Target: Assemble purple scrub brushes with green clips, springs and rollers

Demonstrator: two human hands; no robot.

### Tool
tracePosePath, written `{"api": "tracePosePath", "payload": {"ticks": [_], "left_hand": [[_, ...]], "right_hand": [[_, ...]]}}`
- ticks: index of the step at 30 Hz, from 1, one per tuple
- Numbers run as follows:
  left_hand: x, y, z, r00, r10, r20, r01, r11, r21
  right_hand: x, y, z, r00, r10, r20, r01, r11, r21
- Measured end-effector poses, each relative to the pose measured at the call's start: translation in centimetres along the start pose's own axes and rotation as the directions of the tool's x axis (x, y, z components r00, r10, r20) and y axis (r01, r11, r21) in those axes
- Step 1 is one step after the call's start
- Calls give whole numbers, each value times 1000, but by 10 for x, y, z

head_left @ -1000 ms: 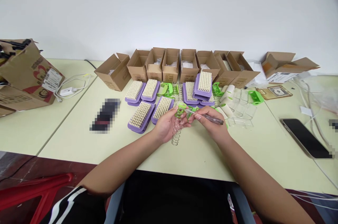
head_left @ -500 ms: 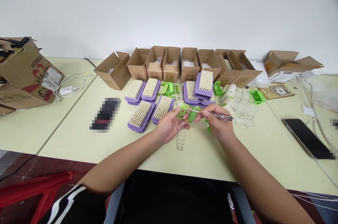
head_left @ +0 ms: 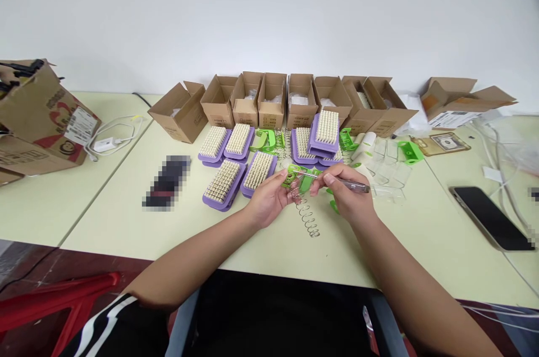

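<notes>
- The green part (head_left: pixel 290 175) was held above the surface (head_left: pixel 168 239) by the left hand (head_left: pixel 269 200), its thumb and fingers pinched together on the near side
- A coil spring (head_left: pixel 306 216) was seen slanting down below the green part; whether it was hooked to the part or caught by the fingers could not be told
- A thin-shafted tool (head_left: pixel 353 185) was clamped by its dark handle in the right hand (head_left: pixel 345 197), just right of the green part, with the tip pointed at it; actual contact could not be confirmed
- The green part was probably gripped by its edge so that its opening was left free for the tip
- The tool was held much like a pen and almost level, presumably for fine control
- Purple brush blocks (head_left: pixel 222 180) had been laid bristles up to the left of the green part and beyond it, while white rollers (head_left: pixel 364 146) and clear frames (head_left: pixel 385 163) were grouped to its right, apparently so that everything could be reached easily
- Both forearms were angled inward toward the green part, the left palm turned partly upward, the right wrist brought in from the opposite side
</notes>
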State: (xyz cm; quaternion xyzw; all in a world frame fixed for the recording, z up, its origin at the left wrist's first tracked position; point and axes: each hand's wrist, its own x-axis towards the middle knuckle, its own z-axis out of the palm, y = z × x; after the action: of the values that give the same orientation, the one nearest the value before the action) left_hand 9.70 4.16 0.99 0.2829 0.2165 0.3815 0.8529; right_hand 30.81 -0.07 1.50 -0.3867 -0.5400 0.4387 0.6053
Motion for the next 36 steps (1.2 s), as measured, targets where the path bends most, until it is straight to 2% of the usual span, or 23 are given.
{"api": "tracePosePath", "payload": {"ticks": [5,12,22,26,30,32,36], "left_hand": [[-1,-1,2,999,42,25,-43,997,66],[1,-9,0,996,85,-7,-83,986,142],[8,-19,-13,989,144,-32,-127,942,310],[9,-21,-14,977,211,-30,-178,887,426],[7,-24,-14,942,336,-23,-249,742,622],[5,-24,-12,927,376,-23,-272,710,649],[4,-21,-8,942,330,-64,-242,799,551]], "right_hand": [[-1,-9,7,999,36,18,-36,999,-15],[-3,-19,9,999,48,-9,-48,991,-124],[-6,-27,18,998,-50,41,62,908,-414],[-7,-29,20,996,-49,68,75,877,-475],[-8,-28,20,998,-46,36,58,868,-494],[-9,-26,20,997,-70,27,74,870,-488],[-11,-20,22,987,-143,69,158,860,-485]]}}
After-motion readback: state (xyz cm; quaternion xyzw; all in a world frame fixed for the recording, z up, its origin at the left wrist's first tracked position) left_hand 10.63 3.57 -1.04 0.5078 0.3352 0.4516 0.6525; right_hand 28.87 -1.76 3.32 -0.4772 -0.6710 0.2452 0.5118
